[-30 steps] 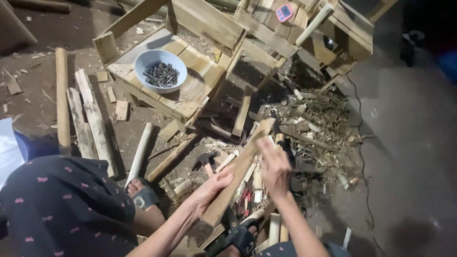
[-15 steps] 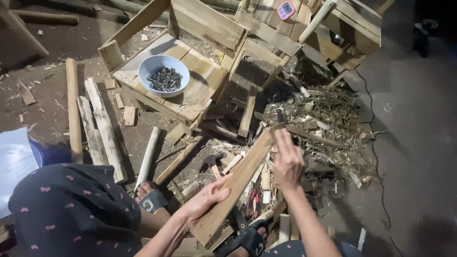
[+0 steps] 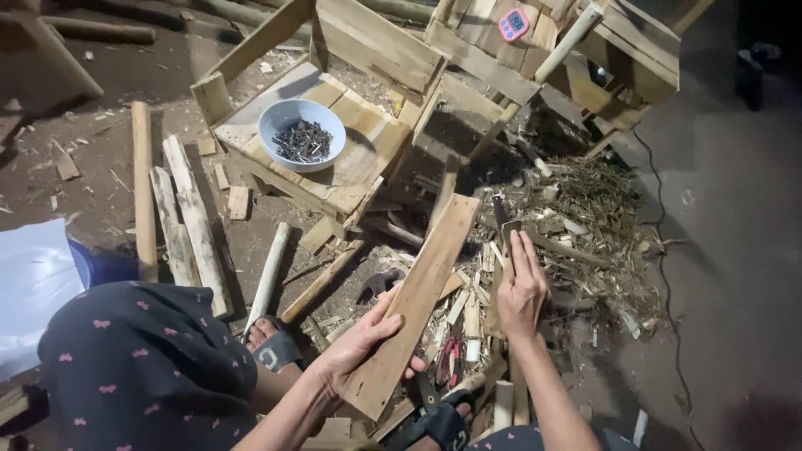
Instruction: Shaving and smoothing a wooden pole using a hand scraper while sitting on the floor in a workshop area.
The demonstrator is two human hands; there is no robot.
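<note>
Looking down from a head camera, a seated person's lap in dark fabric with small pink bows (image 3: pixel 142 367) fills the near left, with sandalled feet (image 3: pixel 271 347) on a dirt floor; the left hand (image 3: pixel 359 342) is wrapped around the lower edge of one flat wooden plank (image 3: pixel 418 292), thumb on top, propping it at a slant so its face tilts upward, probably to steady it for work; the right hand (image 3: pixel 522 292) is clenched on a thin dark tool (image 3: pixel 504 221) just beside the plank's right edge, though what kind of tool is unclear; the two hands are apart. Beyond them lie four rough wooden sticks (image 3: pixel 180 217) side by side at left and a heap of shavings and offcuts (image 3: pixel 585 217) at right; farther off, one pale blue bowl of dark nails (image 3: pixel 302 134) rests on a slatted wooden frame (image 3: pixel 368 159), raised off the floor, likely to keep it within reach; one small pink device (image 3: pixel 512 23) sits on timber at the top.
</note>
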